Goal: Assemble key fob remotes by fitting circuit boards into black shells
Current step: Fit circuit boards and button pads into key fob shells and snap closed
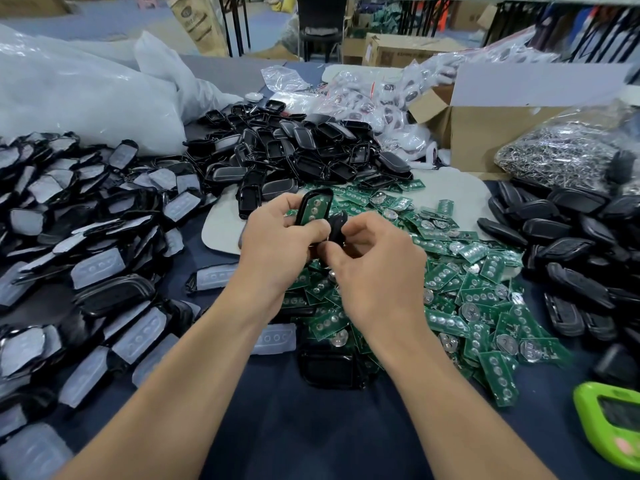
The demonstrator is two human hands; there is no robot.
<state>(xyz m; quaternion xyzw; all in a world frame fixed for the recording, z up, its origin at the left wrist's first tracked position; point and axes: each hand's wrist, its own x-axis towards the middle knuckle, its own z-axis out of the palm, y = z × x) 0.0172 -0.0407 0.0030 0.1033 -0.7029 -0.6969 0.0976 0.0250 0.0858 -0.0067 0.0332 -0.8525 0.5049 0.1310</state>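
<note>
Left hand (277, 244) gripped a black plastic shell (318, 192) with green circuit board (310, 210); right hand (377, 268), at three o'clock, pinched a second black shell (336, 227).

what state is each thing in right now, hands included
left hand, grips the shell
shell, tilted up, green board seated inside, no cover on
right hand, pinches a black piece
black piece, held beside the shell, blurred
circuit boards, loose in a heap
cardboard box, flap open
</note>
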